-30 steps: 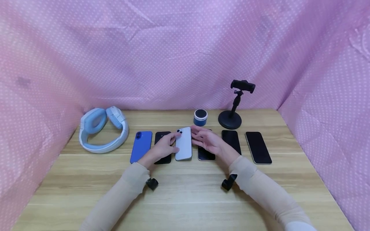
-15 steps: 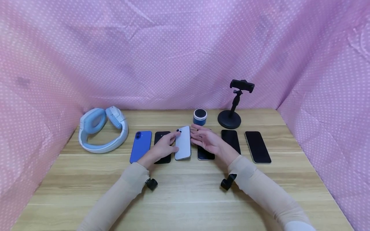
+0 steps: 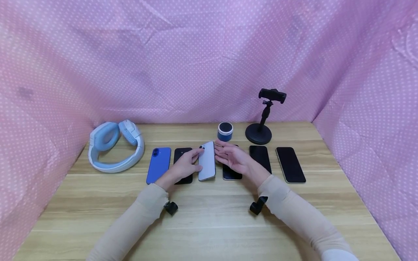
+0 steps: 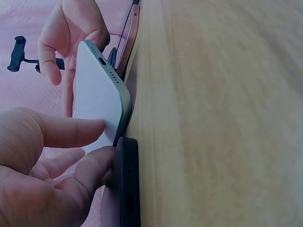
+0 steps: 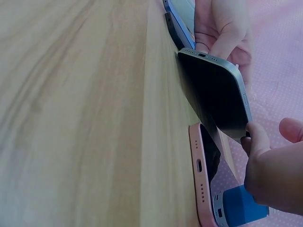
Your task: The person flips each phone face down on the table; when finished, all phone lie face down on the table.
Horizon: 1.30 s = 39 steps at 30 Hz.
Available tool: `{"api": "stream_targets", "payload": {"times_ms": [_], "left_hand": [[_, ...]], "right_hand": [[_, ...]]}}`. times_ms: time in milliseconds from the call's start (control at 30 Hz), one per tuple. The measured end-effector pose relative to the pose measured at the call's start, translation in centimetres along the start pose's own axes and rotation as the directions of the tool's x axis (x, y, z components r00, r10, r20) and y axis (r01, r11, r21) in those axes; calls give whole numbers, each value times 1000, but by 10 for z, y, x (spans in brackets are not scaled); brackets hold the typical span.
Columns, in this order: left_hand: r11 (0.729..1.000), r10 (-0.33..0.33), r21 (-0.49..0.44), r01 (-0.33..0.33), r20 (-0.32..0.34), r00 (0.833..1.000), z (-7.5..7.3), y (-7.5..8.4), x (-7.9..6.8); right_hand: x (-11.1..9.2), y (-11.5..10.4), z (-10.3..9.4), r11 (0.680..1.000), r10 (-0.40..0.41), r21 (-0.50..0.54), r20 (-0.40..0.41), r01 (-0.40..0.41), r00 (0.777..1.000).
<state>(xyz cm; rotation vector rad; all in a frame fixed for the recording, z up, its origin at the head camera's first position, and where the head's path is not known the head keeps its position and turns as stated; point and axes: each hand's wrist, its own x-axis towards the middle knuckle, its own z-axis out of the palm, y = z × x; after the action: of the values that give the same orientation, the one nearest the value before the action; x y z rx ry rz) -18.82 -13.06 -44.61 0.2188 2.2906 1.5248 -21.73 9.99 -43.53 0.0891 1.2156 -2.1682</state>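
A white smartphone point(image 3: 207, 165) stands tilted on the table, right edge raised, white back towards the head camera. My left hand point(image 3: 185, 165) pinches it along its left side, the thumb on the lower back. At the raised edge are the fingertips of my right hand point(image 3: 236, 158), fingers fairly straight and thumb apart. Its dark screen point(image 5: 210, 90) shows in the right wrist view. Beneath my left hand lies a black phone point(image 3: 187, 180), partly covered. Another dark-screened phone point(image 3: 232, 174), with a pink frame in the right wrist view, lies under my right hand.
A blue phone point(image 3: 159, 165) lies at left; two dark-screened phones, one nearer point(image 3: 261, 157) and one farther right point(image 3: 290, 165), complete the row. Behind are light blue headphones point(image 3: 117, 167), a small blue speaker point(image 3: 225, 136) and a black phone stand point(image 3: 258, 134). Pink dotted cloth surrounds the table.
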Motion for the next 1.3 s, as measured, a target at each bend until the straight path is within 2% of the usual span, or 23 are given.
{"api": "stream_targets", "payload": {"times_ms": [200,400,633,867,1100,1300], "left_hand": [[1000,3,-18,-3,-1,1000,0,1,1],[997,39,-72,-38,22,999,2,2,2],[994,67,-86,-65,28,997,5,4,5],[993,74,-97,-69,47,996,9,5,6],[994,55,-99,-50,45,997,10,8,10],[982,12,-186,-3,51,999,11,11,11]], "right_hand": [[-1,-1,0,1000,3,4,3,-3,1000],[-3,-4,2,1000,-12,6,34,12,999],[-4,-7,1,1000,-20,-5,88,20,996],[-4,-5,-3,1000,-5,-13,92,6,996],[-3,-5,-4,999,-15,29,94,13,995],[-1,-4,-5,1000,-18,24,79,16,997]]}}
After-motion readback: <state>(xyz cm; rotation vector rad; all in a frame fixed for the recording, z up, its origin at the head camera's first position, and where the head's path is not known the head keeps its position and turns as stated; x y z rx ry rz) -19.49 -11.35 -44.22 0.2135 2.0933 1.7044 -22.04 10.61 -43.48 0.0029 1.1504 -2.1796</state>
